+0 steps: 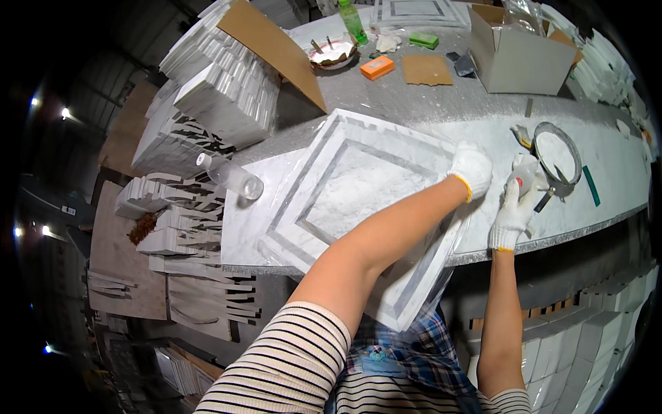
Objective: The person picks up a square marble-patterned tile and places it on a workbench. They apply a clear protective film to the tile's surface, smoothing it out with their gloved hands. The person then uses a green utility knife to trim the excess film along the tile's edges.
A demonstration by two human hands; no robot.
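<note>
A pale marble panel (362, 190) with grey inlaid borders lies askew on the table, its near corner jutting past the front edge. At its right corner, my left hand (472, 169), in a white knitted glove with a yellow cuff, is closed over the edge; its fingertips are hidden. To the right, my gloved right hand (512, 219) grips a small pale plastic bottle (527, 174) with a red spot near its end. Beside that bottle stands a round tub (556, 153) of white paste, with a dark-handled tool (544, 200) by its rim.
Left of the panel lies a clear bottle (231, 176). Stacked tiles (227, 103) and a cardboard sheet (276, 52) rise behind it. Farther back are a paste bowl (334, 54), an orange block (377, 67), a green bottle (352, 24) and an open carton (524, 58). A green strip (591, 185) lies right.
</note>
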